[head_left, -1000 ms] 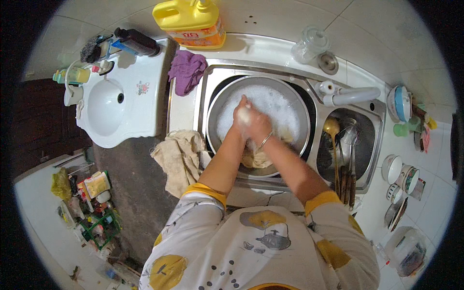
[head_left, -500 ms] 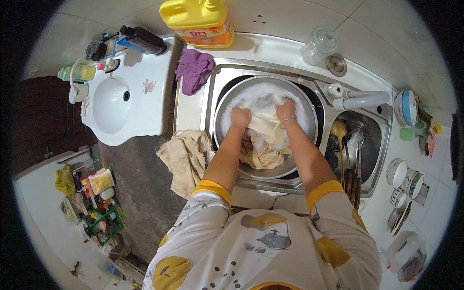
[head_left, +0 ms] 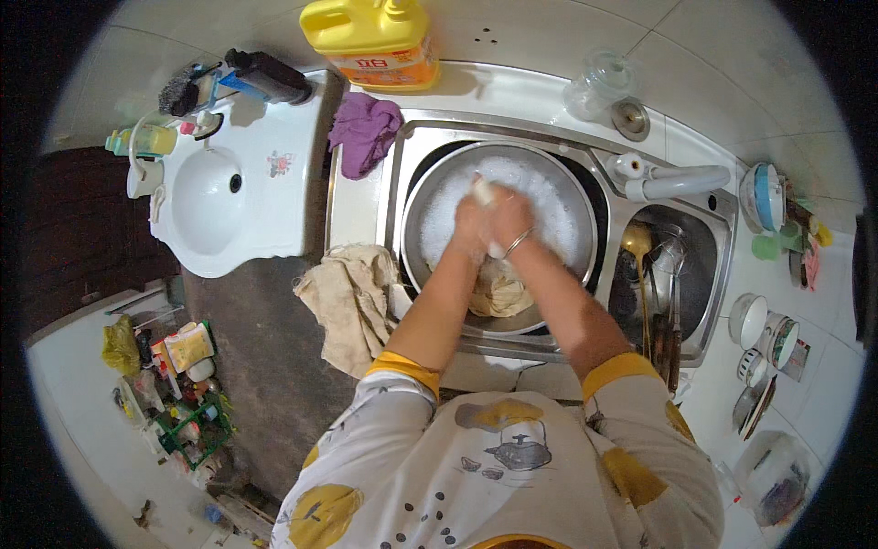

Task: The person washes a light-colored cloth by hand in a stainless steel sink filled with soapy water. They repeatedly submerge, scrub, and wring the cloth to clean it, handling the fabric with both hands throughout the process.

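Note:
A round metal basin (head_left: 578,265) of foamy water sits in the larger sink bowl. Over it, my left hand (head_left: 472,224) and my right hand (head_left: 508,218) are pressed together, both closed round a bunched cream cloth (head_left: 500,291). A bit of the cloth pokes out beyond my fingers, and the rest hangs down into the near side of the basin. Suds (head_left: 540,188) cover much of the water. My right wrist wears a bracelet. Part of the cloth is hidden by my hands and forearms.
Left of the sink lie a beige cloth (head_left: 347,297) and a purple cloth (head_left: 364,133). Behind stands a yellow detergent jug (head_left: 370,46). A pale faucet (head_left: 677,183) reaches over the smaller bowl, which holds a ladle (head_left: 637,242) and other utensils. Bowls (head_left: 748,318) stand on the right.
My hands have come together from either side of the basin, gathering the spread cloth into a bunch between them. More foamy water now shows around it.

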The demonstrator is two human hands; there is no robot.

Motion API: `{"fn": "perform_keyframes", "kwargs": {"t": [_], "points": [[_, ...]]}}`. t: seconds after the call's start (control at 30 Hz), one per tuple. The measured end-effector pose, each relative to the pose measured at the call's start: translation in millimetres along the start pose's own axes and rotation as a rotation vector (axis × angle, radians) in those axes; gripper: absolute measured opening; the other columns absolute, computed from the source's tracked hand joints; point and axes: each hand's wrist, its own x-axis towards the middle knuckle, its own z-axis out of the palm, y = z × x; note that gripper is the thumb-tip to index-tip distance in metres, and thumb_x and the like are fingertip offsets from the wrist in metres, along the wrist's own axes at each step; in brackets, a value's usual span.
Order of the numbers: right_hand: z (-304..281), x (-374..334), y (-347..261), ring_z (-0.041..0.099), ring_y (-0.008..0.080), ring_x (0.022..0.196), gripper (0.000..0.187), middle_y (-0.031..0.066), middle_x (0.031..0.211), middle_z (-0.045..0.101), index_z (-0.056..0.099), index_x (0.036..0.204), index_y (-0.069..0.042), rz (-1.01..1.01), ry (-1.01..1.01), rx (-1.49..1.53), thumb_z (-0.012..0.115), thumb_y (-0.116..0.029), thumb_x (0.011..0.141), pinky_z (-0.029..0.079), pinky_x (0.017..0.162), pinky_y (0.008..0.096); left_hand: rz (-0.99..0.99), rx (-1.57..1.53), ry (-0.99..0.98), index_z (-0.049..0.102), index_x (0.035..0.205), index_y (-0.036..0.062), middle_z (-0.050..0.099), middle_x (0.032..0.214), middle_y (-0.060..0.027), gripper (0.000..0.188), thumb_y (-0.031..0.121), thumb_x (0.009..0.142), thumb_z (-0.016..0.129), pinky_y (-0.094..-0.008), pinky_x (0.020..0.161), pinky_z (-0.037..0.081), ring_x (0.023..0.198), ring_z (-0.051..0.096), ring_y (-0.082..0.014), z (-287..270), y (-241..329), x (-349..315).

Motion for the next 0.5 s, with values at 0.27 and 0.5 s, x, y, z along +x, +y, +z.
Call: {"fn": "perform_keyframes", "kwargs": {"t": [0.27, 0.5], "points": [[-17.6, 34.5, 15.9, 0.058, 0.0307, 0.061, 0.03, 0.0141, 0.066, 0.061, 0.06, 0.076, -0.002, -0.1, -0.032, 0.155, 0.058, -0.032, 0.076, 0.045, 0.059, 0.0372, -0.147, -0.289, -0.259, 0.048, 0.108, 0.0015, 0.056, 0.101, -0.0121, 0.055, 0.05, 0.083, 0.041, -0.0373, 0.083, 0.043, 0.094, 0.053, -0.0243, 14.3, 6.4, -35.9], [-82.3, 13.3, 22.6, 0.055, 0.0122, 0.071, 0.028, 0.0034, 0.083, 0.058, 0.055, 0.096, -0.003, 0.167, -0.446, 1.136, 0.062, -0.023, 0.077, 0.046, 0.065, 0.0268, 0.061, 0.668, -0.728, 0.055, 0.106, 0.0006, 0.056, 0.101, -0.0088, 0.054, 0.043, 0.073, 0.061, -0.0279, 0.083, 0.039, 0.093, 0.052, -0.0153, 0.8, 84.9, -86.3]]}}
